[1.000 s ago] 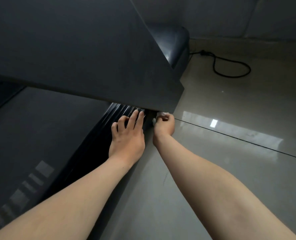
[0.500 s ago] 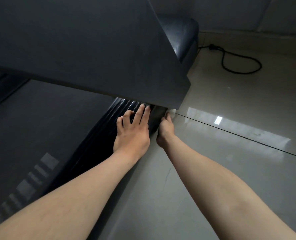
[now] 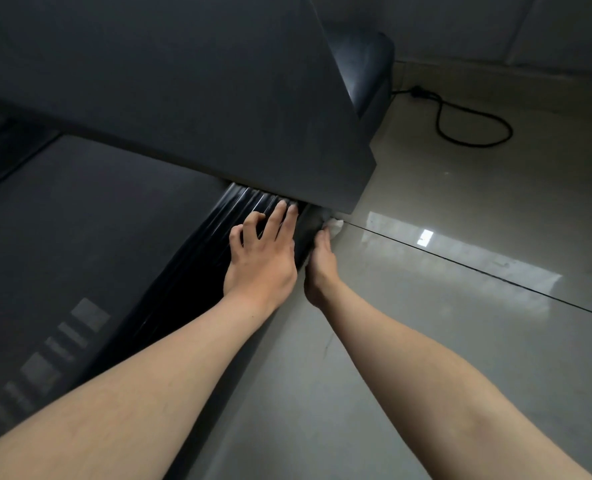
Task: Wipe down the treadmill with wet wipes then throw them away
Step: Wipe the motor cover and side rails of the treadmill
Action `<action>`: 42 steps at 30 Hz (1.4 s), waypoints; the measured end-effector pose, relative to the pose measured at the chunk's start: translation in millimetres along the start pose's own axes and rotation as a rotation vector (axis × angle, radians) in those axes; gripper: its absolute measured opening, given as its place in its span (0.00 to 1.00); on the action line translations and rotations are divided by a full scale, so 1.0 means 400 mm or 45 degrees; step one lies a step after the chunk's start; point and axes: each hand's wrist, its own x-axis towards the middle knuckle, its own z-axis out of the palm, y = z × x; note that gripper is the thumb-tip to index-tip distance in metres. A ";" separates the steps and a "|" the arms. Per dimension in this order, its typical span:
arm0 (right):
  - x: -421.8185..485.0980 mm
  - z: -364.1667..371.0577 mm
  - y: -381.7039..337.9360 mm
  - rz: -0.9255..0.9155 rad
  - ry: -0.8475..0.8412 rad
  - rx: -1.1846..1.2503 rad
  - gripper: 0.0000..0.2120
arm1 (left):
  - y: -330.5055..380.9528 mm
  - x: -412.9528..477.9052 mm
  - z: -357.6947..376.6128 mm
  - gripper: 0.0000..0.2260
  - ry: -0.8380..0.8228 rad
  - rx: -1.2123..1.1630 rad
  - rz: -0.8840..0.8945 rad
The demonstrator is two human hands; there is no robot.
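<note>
The person leans low over the treadmill [image 3: 80,237], both bare forearms stretched out to its right edge. The 2 hands lie close together, just apart, with the edge of the side rail [image 3: 197,268] between them.

The left hand [image 3: 263,258] rests palm down on top of the glossy, ribbed rail. Its fingers are straight and a little spread, holding nothing, and the tips reach just under the lower edge of the big dark panel [image 3: 183,98] that overhangs the deck.

The right hand [image 3: 320,268] is turned on edge against the rail's outer side, low down where that side meets the floor [image 3: 461,341]. It presses the wipe [image 3: 336,225] against that side. A white, crumpled corner of the wipe pokes out past the fingertips, right below the panel's near corner. The fingers are mostly hidden behind the hand, so I cannot tell whether they curl round the wipe or lie flat on it.

The grey belt fills the left of the view, with a row of pale squares reflected near its bottom left. Beyond the panel, at the far end of the treadmill, a rounded dark cover [image 3: 367,71] shows. A black cable [image 3: 474,133] loops over the shiny beige floor just right of it. 1 dark joint line [image 3: 495,275] runs across the floor from the wipe toward the right edge.
</note>
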 end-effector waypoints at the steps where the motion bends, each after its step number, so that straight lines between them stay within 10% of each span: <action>1: -0.001 -0.005 0.010 0.102 -0.010 0.018 0.26 | -0.001 -0.001 -0.001 0.27 -0.004 -0.008 0.001; 5: -0.034 -0.001 0.058 0.234 -0.025 -0.008 0.22 | -0.002 0.000 -0.008 0.26 -0.019 -0.047 -0.005; 17: -0.152 0.034 0.050 -0.501 -0.132 -0.542 0.27 | -0.021 0.015 -0.038 0.23 -0.102 -0.419 0.019; 23: -0.250 -0.002 0.095 0.171 -0.170 -0.455 0.25 | -0.090 -0.110 -0.051 0.22 -0.109 -0.394 0.004; 36: -0.215 0.063 0.004 -0.478 -0.106 -0.541 0.27 | -0.091 -0.145 -0.034 0.25 -0.049 -0.198 -0.025; 42: -0.217 0.029 0.081 0.059 -0.117 -0.369 0.26 | -0.089 -0.147 -0.030 0.25 -0.041 -0.183 -0.035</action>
